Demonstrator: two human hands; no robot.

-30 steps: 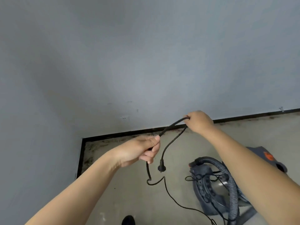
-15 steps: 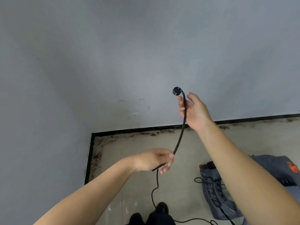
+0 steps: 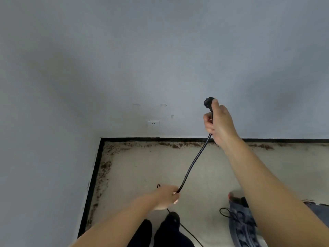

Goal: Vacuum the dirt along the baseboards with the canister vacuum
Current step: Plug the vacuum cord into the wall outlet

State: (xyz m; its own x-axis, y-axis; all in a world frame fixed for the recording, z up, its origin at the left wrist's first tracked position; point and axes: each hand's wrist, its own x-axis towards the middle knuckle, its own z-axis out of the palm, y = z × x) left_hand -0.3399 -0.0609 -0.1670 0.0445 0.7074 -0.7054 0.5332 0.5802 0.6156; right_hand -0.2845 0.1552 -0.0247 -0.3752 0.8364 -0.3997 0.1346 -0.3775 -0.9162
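Before matte wall, both hands [image 3: 219, 124] grip round black cord [image 3: 193, 163].

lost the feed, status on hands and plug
Right hand grips plug, raised near wall outlet. Left hand holds cord. Nothing blocking outlet.

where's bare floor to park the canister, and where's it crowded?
Free: pale floor between the dirt along the baseboards and the left hand; also the strip right of the right hand, below the dirt. Crowded: bottom edge, with shoes, cord and vacuum.
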